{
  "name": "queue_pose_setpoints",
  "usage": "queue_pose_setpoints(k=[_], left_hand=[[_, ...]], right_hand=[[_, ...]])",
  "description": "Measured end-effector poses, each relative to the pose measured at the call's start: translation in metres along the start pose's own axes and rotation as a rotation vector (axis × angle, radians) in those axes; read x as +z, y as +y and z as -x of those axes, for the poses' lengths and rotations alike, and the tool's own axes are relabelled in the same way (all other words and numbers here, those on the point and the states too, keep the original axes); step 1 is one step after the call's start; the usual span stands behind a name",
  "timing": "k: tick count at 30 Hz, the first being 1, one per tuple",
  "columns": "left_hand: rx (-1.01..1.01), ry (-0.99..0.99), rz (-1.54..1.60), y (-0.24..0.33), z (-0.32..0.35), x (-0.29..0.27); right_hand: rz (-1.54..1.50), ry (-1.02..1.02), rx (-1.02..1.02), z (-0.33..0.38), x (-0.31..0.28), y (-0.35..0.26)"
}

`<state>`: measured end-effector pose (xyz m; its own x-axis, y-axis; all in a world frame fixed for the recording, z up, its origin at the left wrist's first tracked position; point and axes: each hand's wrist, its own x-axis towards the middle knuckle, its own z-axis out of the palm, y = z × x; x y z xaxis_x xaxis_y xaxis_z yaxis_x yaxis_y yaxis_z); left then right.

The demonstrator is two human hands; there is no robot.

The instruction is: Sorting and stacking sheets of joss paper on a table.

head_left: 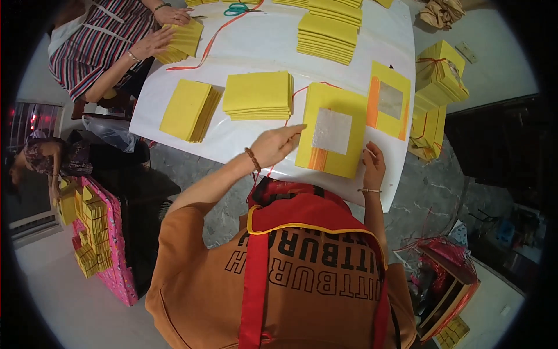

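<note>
Far to your left, on the floor, a pink box [110, 256] is packed with small yellow bundles, and a person sits beside it. At the upper left of the white table [256, 43], another person in a striped top presses both hands on a stack of yellow paper [183, 39], with a red string [212, 41] and green-handled scissors [237, 9] just beyond. Nearer you, two loose stacks of yellow sheets [189, 109] and [257, 95] lie side by side on the table. Your left hand [273, 145], a bead bracelet on its wrist, reaches over the table edge with fingers extended and the fingertips touching the left edge of the yellow stack with the silver square [332, 131], which lies straight ahead of you near the table's front edge. Whether those fingers pinch the sheet you cannot tell. Your right hand [373, 166] rests just beside the stack's lower right corner, fingers loosely curled, holding nothing that shows. Right of it lies a single yellow sheet with a silver patch and orange bands [388, 100]. At the far right, tied yellow bundles [437, 72] sit stacked off the table's edge.
</note>
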<state>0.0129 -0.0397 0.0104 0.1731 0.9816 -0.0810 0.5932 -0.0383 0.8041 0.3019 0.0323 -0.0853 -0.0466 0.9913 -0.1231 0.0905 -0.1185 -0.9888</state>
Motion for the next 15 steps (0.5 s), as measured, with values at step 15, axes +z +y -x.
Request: queue_pose_setpoints(k=[15], left_hand=[[-0.296,0.191,0.447,-0.01,-0.008,0.079]], right_hand=[[0.031,-0.233,0.148,-0.004,-0.003,-0.017]])
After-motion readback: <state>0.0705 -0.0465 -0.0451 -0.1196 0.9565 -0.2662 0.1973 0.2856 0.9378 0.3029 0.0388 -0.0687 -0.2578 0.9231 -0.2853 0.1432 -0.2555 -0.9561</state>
